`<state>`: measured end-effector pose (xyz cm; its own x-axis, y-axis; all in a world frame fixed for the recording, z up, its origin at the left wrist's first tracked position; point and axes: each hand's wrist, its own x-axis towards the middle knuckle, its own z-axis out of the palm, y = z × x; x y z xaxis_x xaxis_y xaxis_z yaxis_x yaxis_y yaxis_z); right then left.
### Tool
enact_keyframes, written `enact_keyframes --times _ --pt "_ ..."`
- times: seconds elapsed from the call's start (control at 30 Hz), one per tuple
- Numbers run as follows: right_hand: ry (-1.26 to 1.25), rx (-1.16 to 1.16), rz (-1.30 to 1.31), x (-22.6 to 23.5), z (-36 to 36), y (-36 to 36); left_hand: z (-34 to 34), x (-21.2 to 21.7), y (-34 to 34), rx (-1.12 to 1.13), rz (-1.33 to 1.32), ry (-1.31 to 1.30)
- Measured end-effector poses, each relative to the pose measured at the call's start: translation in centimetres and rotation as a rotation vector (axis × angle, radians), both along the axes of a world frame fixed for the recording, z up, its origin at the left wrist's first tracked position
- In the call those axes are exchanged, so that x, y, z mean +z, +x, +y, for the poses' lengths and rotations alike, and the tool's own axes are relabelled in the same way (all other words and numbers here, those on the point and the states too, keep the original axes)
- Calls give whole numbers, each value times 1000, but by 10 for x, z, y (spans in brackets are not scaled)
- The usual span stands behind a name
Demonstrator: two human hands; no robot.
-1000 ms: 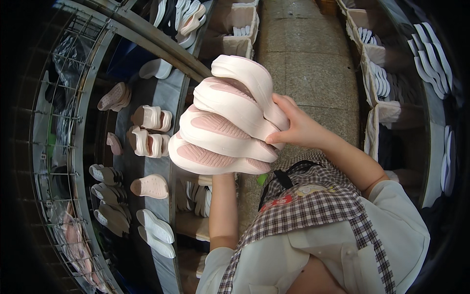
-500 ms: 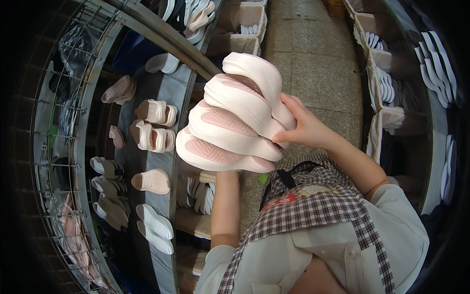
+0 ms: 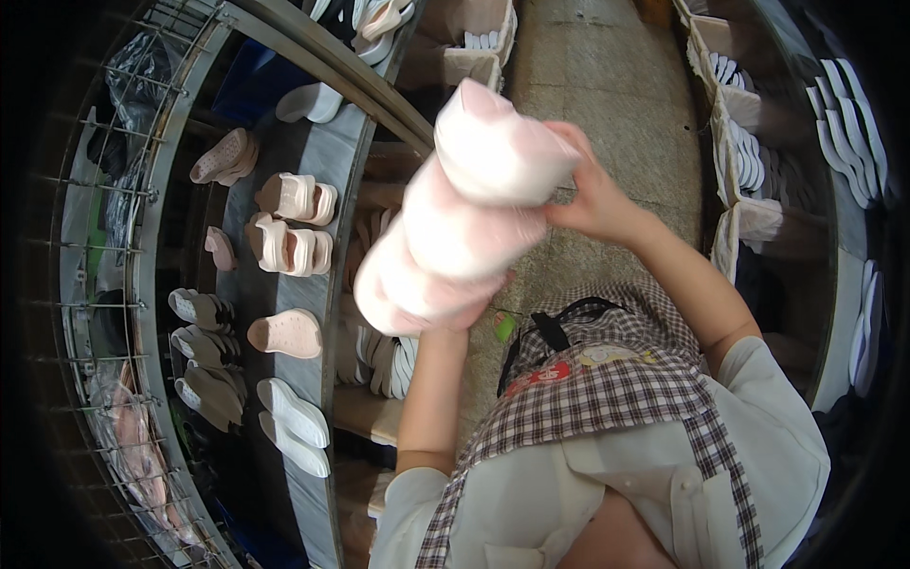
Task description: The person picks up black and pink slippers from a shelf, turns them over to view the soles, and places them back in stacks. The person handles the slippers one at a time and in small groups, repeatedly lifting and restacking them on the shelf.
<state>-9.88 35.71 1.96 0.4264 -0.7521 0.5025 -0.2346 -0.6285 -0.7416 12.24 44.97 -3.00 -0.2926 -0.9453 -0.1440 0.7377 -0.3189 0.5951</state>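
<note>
White and pale pink shoe soles [image 3: 469, 223] form a stack in front of me, smeared by motion. My right hand [image 3: 592, 194] is closed on the right end of the topmost sole [image 3: 502, 147], thumb and fingers pinching its edge. That sole is tilted against the others. Under the lower end of the stack, my left hand [image 3: 464, 318] is closed round the lower soles; most of its fingers are hidden behind them.
On the grey shelf [image 3: 294, 474] at left lie pink soles [image 3: 286, 334], white soles [image 3: 294, 427] and beige pairs [image 3: 294, 248]. A wire rack [image 3: 142, 199] stands beyond. Cloth-lined bins [image 3: 754, 218] with white soles line the right side of the tiled aisle [image 3: 616, 104].
The stack has turned and blurred. My right hand has tilted the top sole upward and to the right, and its fingers have shifted. My left hand still supports the stack from below.
</note>
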Motion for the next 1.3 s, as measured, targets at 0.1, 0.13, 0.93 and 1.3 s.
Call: enact_keyframes --times 0.1,0.13,0.93,1.3 --pt "-351 143 -130 2 -18 -2 8 20 -11 21 112 15" --pt "-466 118 -83 2 -20 -5 8 24 -13 55 118 20" --pt "1328 1082 -1275 -29 18 -5 11 36 5 23 837 -85" --pt "1435 817 -1432 -68 38 -22 1 37 9 81 1055 -324"
